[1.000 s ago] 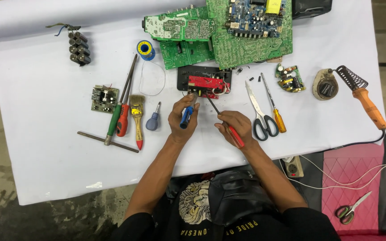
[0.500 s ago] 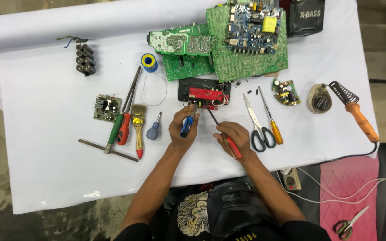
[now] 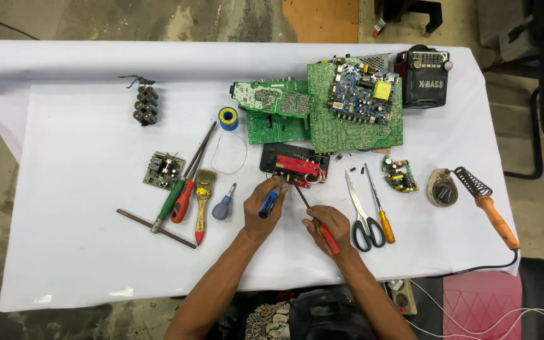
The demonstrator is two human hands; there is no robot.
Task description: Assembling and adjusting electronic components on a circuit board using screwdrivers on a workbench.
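Left hand (image 3: 264, 211) closed around a blue-handled tool (image 3: 268, 204); handle runs from about 7 o'clock up to 1 o'clock, working end at the near edge of the small red circuit board (image 3: 300, 169). Tip itself hidden by the fingers, so contact cannot be told.

Right hand (image 3: 328, 228) clamped on a red-handled screwdriver (image 3: 315, 217). Long axis diagonal: red handle low at 5 o'clock inside the fist, dark shaft rising to 11 o'clock, tip pointing at the board's lower edge, just beside the blue tool's end.

Red board sits in a black housing (image 3: 271, 158), long axis roughly 9 to 3 o'clock, lying flat on the white tablecloth (image 3: 83, 252) near centre, directly at 12 o'clock from both hands.

Surroundings: large green circuit boards (image 3: 322, 126) at 12 to 1 o'clock of the red board, touching its housing. Scissors (image 3: 361, 214) and an orange-handled screwdriver (image 3: 380, 206) at 3 o'clock of the right hand. Small blue stubby screwdriver (image 3: 223, 205) and a brush (image 3: 203, 201) at 9 o'clock of the left hand. Soldering iron (image 3: 489, 208) far at 3 o'clock.
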